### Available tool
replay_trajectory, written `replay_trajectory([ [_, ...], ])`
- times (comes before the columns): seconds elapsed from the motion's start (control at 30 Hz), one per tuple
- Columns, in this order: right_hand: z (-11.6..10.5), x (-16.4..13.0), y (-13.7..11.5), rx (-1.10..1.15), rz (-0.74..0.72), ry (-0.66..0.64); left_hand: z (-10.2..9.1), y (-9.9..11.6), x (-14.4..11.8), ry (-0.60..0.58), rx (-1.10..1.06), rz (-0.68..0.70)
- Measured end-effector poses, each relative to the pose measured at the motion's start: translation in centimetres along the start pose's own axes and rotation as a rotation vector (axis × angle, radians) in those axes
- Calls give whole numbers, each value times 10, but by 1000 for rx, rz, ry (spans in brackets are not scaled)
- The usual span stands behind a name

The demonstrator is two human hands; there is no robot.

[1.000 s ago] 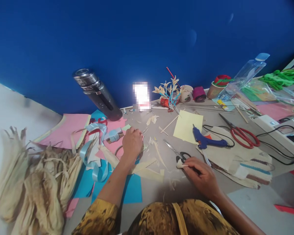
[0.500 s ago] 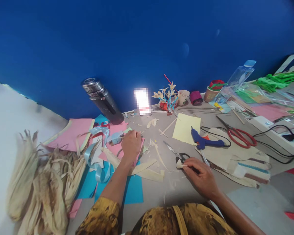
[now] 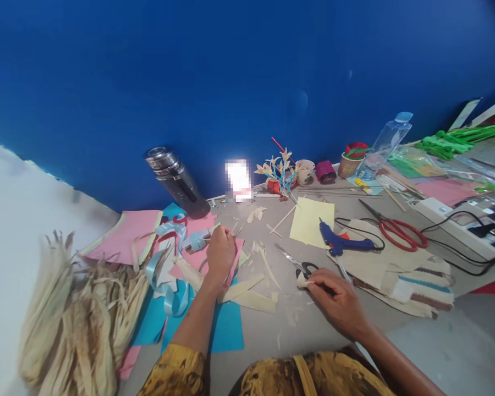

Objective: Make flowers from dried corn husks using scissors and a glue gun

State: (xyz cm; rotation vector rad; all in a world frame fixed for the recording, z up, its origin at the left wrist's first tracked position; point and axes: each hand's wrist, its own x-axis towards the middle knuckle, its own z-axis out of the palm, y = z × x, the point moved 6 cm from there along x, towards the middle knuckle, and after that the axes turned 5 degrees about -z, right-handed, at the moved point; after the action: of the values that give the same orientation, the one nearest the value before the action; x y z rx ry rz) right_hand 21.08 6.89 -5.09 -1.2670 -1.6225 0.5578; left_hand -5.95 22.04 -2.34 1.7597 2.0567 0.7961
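Note:
My left hand (image 3: pixel 221 254) is closed above the pink paper (image 3: pixel 240 246), its fingers pinched together; whatever they hold is too small to make out. Between the thumb and forefinger of my right hand (image 3: pixel 339 300) is a small curled piece of corn husk (image 3: pixel 302 281), pale cream in colour. Just beyond it lie small scissors (image 3: pixel 293 258) with black handles, blades pointing up and left. Flat strips of husk (image 3: pixel 249 297) rest on the table between my hands, with thin scraps around them.
Dried husk bundles (image 3: pixel 82 324) fill the left side. At the back stand a dark flask (image 3: pixel 179 184), husk flowers (image 3: pixel 282 165), a paper cup (image 3: pixel 304 171) and a plastic bottle (image 3: pixel 385 144). A blue glue gun (image 3: pixel 346 242), red-handled scissors (image 3: pixel 400 231) and a power strip (image 3: pixel 449 225) lie right.
The view has shifted slightly, so most things sit a little lower in it. My right hand still holds the piece of husk, and my left hand stays over the pink paper.

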Motion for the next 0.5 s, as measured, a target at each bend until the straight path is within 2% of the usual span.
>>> replay_trajectory([
  [0.1, -4, 2, -3, 58, 90, 13, -9, 0, -5, -91, -538, -128],
  [0.17, -7, 7, -8, 147, 193, 7, -9, 6, -16, -262, -921, -274],
  [0.23, -6, 15, -16, 281, 298, -5, -10, 21, -33, -454, -1171, -385],
  [0.33, 1, 34, -33, 501, 357, 24, -15, 45, -60, -608, -1288, -435],
  [0.4, 9, 47, -44, 604, 361, 46, -19, 56, -75, -629, -1317, -415],
  [0.5, 18, 61, -56, 625, 328, 68, -25, 65, -90, -611, -1346, -333],
])
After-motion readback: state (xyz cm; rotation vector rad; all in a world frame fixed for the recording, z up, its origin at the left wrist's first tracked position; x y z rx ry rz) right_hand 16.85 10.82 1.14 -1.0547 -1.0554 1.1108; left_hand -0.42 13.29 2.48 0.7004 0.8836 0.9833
